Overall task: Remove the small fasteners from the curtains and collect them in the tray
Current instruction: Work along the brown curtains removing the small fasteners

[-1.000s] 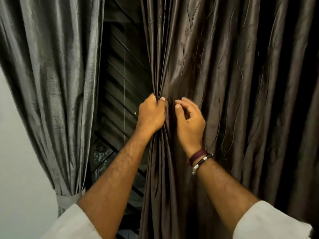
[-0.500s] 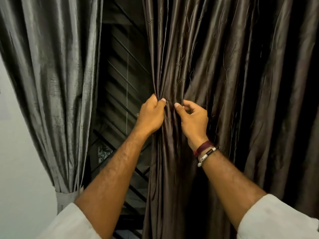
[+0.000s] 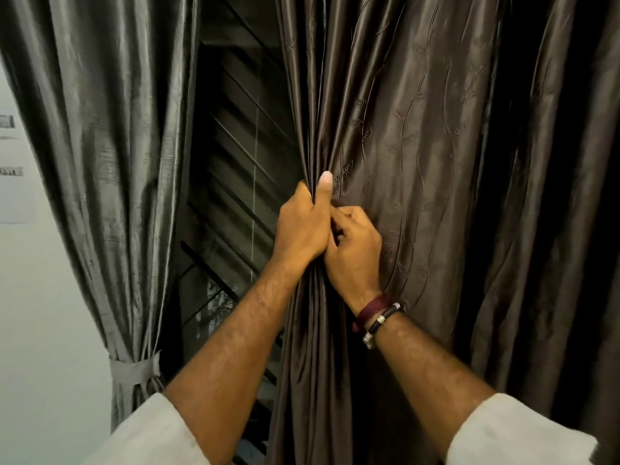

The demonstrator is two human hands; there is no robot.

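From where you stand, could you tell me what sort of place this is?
Probably a room in a home, at a window: a glossy dark brown embroidered curtain, a silvery grey curtain tied back, and a dark barred window between them.

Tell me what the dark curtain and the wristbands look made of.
The dark curtain looks like satiny woven cloth: soft sheen, stitched leaf pattern. The wristbands look like maroon thread and dark cord, perhaps leather, with silvery metal beads.

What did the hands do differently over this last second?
The right hand moved left, closing the gap to touch the left hand, its fingers curling into the brown curtain folds. The left hand kept gripping the bunched edge, thumb up. The tied grey curtain stayed put.
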